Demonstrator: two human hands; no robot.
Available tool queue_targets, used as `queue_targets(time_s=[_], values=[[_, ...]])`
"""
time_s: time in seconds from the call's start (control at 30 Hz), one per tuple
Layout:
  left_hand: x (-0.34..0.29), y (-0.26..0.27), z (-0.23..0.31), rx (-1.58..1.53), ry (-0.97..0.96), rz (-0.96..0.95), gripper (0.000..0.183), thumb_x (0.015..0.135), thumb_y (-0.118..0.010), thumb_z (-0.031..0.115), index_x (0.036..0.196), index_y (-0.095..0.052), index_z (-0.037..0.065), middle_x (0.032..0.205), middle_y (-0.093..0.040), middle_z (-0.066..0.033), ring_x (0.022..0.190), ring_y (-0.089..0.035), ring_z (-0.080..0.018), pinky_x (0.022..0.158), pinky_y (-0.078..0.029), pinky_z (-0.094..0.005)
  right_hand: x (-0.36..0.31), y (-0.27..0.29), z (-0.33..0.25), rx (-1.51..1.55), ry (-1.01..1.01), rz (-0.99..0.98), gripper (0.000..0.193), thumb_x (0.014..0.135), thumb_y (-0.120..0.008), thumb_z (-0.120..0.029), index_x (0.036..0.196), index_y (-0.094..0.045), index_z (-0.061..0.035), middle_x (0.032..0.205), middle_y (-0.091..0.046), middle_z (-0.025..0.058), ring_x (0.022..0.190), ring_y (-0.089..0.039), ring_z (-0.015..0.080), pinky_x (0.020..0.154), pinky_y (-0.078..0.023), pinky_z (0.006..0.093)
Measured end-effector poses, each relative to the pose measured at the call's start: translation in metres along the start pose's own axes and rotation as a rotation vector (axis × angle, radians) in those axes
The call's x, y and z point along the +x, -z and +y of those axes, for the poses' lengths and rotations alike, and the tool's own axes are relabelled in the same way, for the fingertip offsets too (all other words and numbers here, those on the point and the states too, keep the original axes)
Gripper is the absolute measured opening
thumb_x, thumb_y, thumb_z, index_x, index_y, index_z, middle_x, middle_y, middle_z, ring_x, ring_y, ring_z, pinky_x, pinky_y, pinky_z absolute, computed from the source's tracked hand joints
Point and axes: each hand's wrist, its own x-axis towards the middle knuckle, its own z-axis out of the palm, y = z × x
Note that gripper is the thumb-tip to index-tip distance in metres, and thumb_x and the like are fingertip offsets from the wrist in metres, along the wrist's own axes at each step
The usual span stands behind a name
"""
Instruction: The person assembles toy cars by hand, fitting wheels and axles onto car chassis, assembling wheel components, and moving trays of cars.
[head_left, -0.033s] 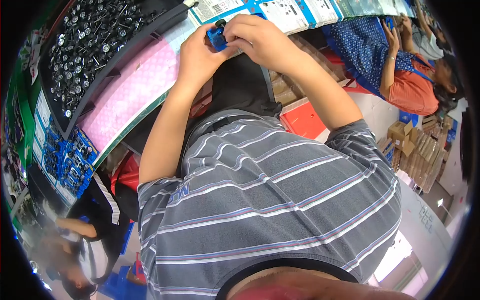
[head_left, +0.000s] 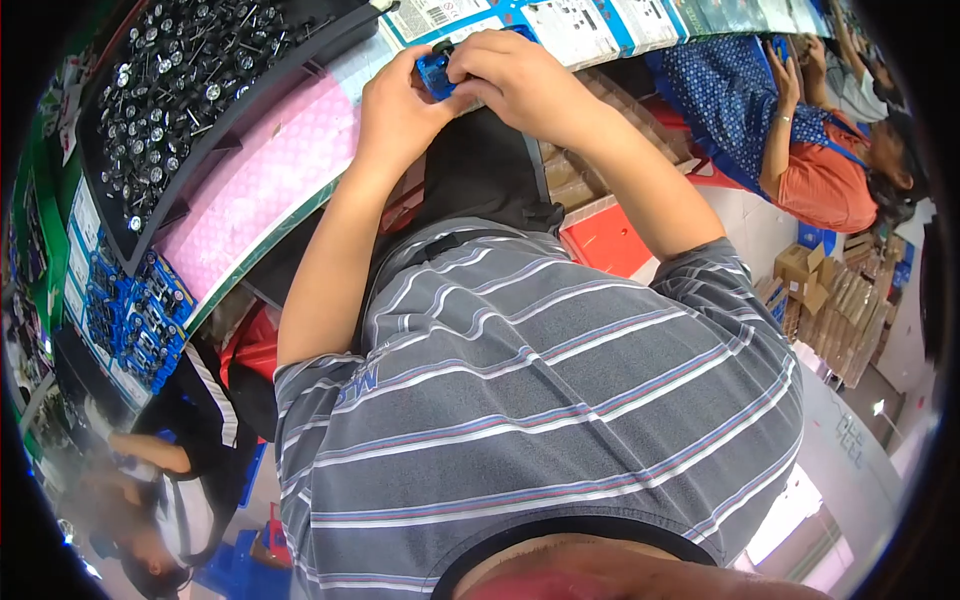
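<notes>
Blue plastic piece [head_left: 434, 76], probably a toy-vehicle body, with black wheel [head_left: 442, 47]: between both hands, by the table's near edge. Left hand [head_left: 400, 112]: fingers curled round it. Right hand [head_left: 512, 80]: fingertips pinched against it. Placement: virtually unchanged since the earlier frame.

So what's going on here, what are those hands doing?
The left hand holds a small blue plastic piece with a black wheel at its top, and the right hand has its fingers against it. To the left, a black tray holds many wheels on metal axles. More blue plastic pieces lie near the tray's lower corner.
</notes>
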Motion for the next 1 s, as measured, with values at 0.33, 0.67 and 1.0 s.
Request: queue_targets(time_s=[0.33,0.67,1.0], values=[[-0.003,0.004,0.003,0.08,-0.074,-0.059,0.059,0.077,-0.085,0.007,0.127,-0.055,-0.005,0.105,-0.071,-0.0111,0.091,-0.068,-0.0101,0.078,-0.056,-0.0261,-0.013,0.035,0.035,-0.151,-0.06,-0.019,0.065,0.072,-0.084,-0.01,0.131,-0.059,-0.0047,0.124,-0.064,0.016,0.117,-0.059,0.0369,0.1,-0.047,0.0418],[-0.027,0.019,0.009,-0.631,0.048,-0.061,0.07,0.079,-0.083,0.0,0.137,-0.044,-0.003,0.115,-0.065,-0.0101,0.102,-0.066,-0.016,0.082,-0.057,-0.0299,-0.02,0.021,0.011,0.106,-0.348,-0.109,0.06,0.071,-0.087,-0.012,0.125,-0.062,-0.0051,0.12,-0.064,0.0127,0.109,-0.062,0.0295,0.092,-0.052,0.0385],[-0.112,0.065,0.004,-0.806,0.414,0.006,0.052,0.104,-0.055,0.022,0.147,-0.033,0.004,0.113,-0.064,-0.013,0.091,-0.068,-0.0202,0.078,-0.057,-0.0362,0.015,-0.052,-0.062,0.209,-0.125,-0.077,0.071,0.069,-0.091,-0.027,0.127,-0.06,0.0002,0.117,-0.064,0.015,0.102,-0.064,0.0295,0.087,-0.052,0.0356]])
